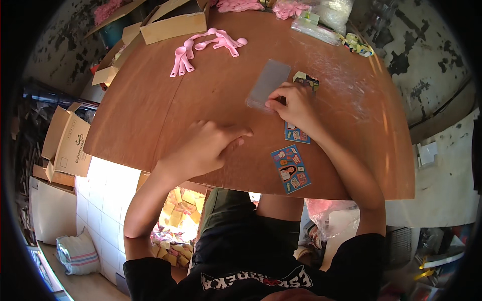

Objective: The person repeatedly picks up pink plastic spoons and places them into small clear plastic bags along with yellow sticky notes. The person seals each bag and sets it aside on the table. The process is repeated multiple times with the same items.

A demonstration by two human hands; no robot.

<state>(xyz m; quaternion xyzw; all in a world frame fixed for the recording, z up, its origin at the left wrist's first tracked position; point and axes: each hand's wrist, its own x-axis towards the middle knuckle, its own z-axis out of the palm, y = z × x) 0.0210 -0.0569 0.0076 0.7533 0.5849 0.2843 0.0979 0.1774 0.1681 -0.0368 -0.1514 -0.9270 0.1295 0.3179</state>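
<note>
My right hand (295, 103) is over the right middle of the brown table, its thumb and forefinger pinched at the near edge of a clear plastic sleeve (271, 78). The sleeve lies flat and looks like a stack of them, though I cannot tell how many. Nearer to me, my left hand (208, 145) hovers above the wood, thumb and forefinger slightly apart and nothing visible between them. A blue printed card (291, 169) lies by the near edge. Another blue card (296, 133) shows partly under my right wrist. Past my right knuckles, a dark printed card (306, 80) is half hidden.
Pink measuring spoons (182, 62) lie in a loose group at the far left of the table (135, 115). Cardboard boxes (173, 22) stand behind them. Plastic packs (315, 31) and pink items sit along the far edge. Below the table, a container holds yellowish packets (183, 205).
</note>
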